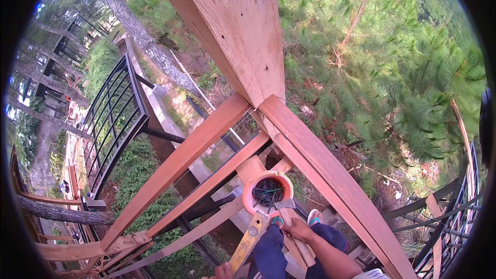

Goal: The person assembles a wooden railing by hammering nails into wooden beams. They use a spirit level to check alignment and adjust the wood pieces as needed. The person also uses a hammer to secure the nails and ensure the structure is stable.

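The bucket [247, 196] is the best landmark: the head of the hatchet [285, 204] is at its near rim (whether they touch, I cannot tell), and the level [249, 237] extends from close to this rim toward the near left. On the near side of the bucket, the right hand [295, 229] has its grip wrapped around the hatchet's handle. Farther to the near left, the left hand [223, 270] has its grip closed on the level's lower end. To hold both tools well, I would advise turning the hatchet's edge away from the legs [271, 253], protecting the level from knocks, and gripping firmly, because the beams [330, 175] around the bucket leave open gaps.
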`<action>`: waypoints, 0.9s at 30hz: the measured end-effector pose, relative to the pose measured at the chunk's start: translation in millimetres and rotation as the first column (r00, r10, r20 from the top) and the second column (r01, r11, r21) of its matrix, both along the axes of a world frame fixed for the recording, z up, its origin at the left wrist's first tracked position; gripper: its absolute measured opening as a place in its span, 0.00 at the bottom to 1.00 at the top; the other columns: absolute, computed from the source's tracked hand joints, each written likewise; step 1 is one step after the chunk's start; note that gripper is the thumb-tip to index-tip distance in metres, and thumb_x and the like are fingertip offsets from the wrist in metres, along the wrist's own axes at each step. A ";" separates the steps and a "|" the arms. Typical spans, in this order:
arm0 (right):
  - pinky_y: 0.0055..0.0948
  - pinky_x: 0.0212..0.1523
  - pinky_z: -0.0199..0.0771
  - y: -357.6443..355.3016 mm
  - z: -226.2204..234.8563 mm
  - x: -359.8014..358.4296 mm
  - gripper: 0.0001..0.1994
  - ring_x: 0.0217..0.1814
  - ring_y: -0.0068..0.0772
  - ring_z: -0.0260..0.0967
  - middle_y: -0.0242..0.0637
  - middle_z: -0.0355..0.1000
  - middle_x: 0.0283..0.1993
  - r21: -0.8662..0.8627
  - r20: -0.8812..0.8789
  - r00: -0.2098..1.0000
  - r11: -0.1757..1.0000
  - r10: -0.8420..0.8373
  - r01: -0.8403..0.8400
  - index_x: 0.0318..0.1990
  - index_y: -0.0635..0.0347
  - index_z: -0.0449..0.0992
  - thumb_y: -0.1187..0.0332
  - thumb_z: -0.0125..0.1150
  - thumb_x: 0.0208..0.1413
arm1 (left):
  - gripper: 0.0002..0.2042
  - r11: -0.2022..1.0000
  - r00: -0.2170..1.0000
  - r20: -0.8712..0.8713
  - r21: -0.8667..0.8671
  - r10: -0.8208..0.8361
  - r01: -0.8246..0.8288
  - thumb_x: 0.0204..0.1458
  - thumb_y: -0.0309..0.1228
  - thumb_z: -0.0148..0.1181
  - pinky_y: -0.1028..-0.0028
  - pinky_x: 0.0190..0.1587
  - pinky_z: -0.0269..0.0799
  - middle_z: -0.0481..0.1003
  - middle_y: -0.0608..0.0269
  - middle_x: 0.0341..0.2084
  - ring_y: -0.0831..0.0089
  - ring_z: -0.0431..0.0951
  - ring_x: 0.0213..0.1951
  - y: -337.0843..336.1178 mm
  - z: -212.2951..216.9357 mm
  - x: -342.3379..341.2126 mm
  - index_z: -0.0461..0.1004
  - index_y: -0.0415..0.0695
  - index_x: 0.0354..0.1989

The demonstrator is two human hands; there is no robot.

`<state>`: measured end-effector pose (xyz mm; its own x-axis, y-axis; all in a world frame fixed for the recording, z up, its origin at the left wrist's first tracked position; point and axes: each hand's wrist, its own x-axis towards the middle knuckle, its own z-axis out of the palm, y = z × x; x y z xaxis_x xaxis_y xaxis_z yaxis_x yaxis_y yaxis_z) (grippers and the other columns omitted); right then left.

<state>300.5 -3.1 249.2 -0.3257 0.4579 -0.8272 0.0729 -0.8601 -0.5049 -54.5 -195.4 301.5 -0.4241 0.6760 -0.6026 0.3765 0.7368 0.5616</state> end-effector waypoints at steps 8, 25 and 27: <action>0.25 0.24 0.70 -45.6 73.8 -23.9 0.17 0.22 0.20 0.67 0.29 0.72 0.26 -0.103 -0.110 0.990 0.990 0.084 -0.095 0.35 0.59 0.72 0.55 0.68 0.62 | 0.27 0.743 0.926 0.375 0.607 0.045 -0.282 0.67 0.56 0.42 0.66 0.37 0.72 0.67 0.64 0.26 0.69 0.72 0.30 107.3 114.0 22.4 0.67 0.43 0.31; 0.21 0.19 0.69 -53.1 177.9 -103.0 0.16 0.19 0.18 0.66 0.27 0.70 0.27 -0.113 -0.126 0.755 0.765 -0.643 0.634 0.49 0.56 0.67 0.71 0.69 0.60 | 0.34 0.592 0.399 0.916 0.305 0.030 -0.746 0.65 0.64 0.36 0.53 0.71 0.56 0.68 0.54 0.30 0.57 0.70 0.47 97.1 269.5 106.1 0.66 0.40 0.29; 0.23 0.18 0.68 -54.3 175.9 -103.0 0.14 0.18 0.19 0.65 0.28 0.69 0.24 -0.139 -0.140 0.766 0.778 -0.627 0.612 0.47 0.58 0.68 0.73 0.68 0.59 | 0.33 0.645 0.405 0.907 0.239 0.119 -0.725 0.64 0.65 0.39 0.54 0.71 0.55 0.68 0.52 0.35 0.56 0.69 0.51 89.6 287.8 104.2 0.66 0.39 0.35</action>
<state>197.4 -57.4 425.2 -0.1315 0.5437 -0.8289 -0.5698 -0.7256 -0.3856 49.7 -105.8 589.3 -0.3265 0.8407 -0.4320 -0.6947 0.0965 0.7128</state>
